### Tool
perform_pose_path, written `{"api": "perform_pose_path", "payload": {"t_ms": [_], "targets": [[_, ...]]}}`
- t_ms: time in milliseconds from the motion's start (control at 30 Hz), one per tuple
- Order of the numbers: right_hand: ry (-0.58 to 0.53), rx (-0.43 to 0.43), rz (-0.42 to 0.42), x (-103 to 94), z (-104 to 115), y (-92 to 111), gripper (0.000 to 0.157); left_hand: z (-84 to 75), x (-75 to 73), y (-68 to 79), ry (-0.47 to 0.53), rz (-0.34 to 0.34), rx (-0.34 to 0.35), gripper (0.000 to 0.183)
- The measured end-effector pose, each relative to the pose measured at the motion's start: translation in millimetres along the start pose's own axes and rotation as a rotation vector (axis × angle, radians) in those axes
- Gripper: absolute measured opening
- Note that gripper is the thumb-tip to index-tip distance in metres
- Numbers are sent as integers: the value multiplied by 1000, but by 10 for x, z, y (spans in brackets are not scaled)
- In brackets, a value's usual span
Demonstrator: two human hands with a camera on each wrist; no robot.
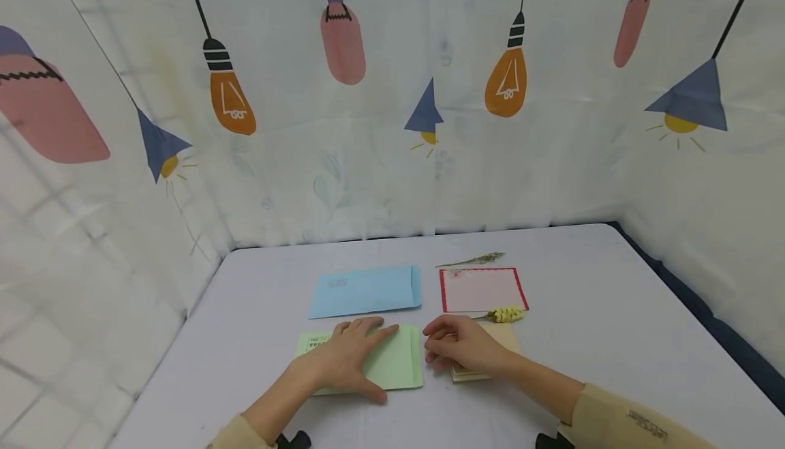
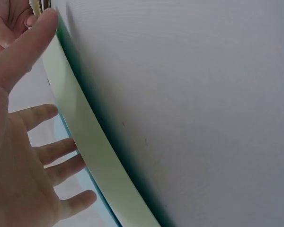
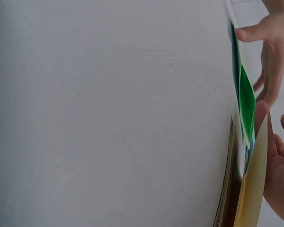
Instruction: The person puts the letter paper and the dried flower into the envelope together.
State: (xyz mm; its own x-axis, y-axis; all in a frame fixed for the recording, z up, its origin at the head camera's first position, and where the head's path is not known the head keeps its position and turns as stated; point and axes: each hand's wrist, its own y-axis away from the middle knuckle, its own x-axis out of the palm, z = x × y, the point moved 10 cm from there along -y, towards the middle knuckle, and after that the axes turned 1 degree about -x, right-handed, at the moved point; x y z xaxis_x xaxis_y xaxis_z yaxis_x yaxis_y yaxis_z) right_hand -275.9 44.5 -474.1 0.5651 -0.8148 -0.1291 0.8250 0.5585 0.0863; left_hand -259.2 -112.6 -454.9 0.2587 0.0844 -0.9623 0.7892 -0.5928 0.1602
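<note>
My left hand (image 1: 343,360) spreads its fingers over a pale green envelope (image 1: 392,364) with printing at its left, the thumb at the near edge. In the left wrist view its fingers (image 2: 61,170) are straight and apart above the envelope's edge. The right hand (image 1: 463,343) is over the left part of a stack of cream-coloured paper (image 1: 505,334), fingers loosely bent. Seen from the right wrist, one cream flap (image 3: 255,170) stands up from the stack right at the fingers, thumb apart from it. There the green envelope's side (image 3: 246,101) gapes, showing darker green inside.
A light blue envelope (image 1: 364,292) lies behind the green one. A white card with a red border (image 1: 484,290) is to its right, with a yellow dried flower (image 1: 505,315) at its near edge and a green sprig (image 1: 487,258) behind. Printed cloth (image 1: 380,163) hangs beyond the white table (image 1: 589,285).
</note>
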Motion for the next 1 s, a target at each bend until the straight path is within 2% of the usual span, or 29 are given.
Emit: {"api": "perform_pose_path", "payload": {"t_ms": [167,567,800,1000], "targets": [[-29,7,2,64,-14,-44,28,-17,-4,-14,-17,13,12,104],[-39,82,13,112,-99,-92,33,-58,-38,-51,-6,-7,28,99],[-48,74,25,140,-94,-116,30,-80,-55,-50,-8,-23,46,98],[0,58,5,159,-104,-186,24,-81,-69,-35,-8,-39,62,97]]}}
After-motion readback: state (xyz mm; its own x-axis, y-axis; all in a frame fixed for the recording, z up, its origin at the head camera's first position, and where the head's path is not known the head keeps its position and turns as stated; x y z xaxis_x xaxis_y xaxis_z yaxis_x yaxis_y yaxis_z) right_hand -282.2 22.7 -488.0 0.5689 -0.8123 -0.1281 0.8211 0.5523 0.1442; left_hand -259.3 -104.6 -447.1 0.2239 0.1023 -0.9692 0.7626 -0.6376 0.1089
